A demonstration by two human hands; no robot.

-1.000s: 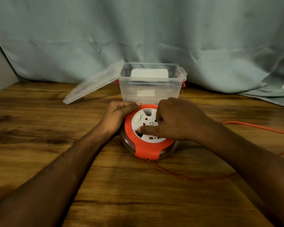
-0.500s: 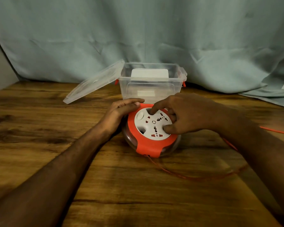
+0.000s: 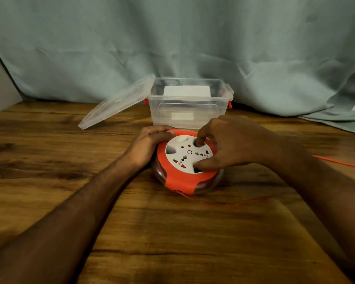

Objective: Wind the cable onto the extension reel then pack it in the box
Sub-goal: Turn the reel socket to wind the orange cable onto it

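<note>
Wood table (image 3: 49, 160), orange/wht reel (image 3: 184, 179)

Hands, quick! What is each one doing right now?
Left hand: grips the reel by its orange rim.
Right hand: fingers curled, fingertips in the reel's white disc.

Cable (image 3: 336, 163) runs off the right edge

No text, brand or number can be read anywhere. The white label (image 3: 182, 116) on the near wall of the clear box (image 3: 219, 113) appears blank or too blurred to read. The reel's white socket face (image 3: 186, 153) bears only a small ring mark at its centre.
</note>
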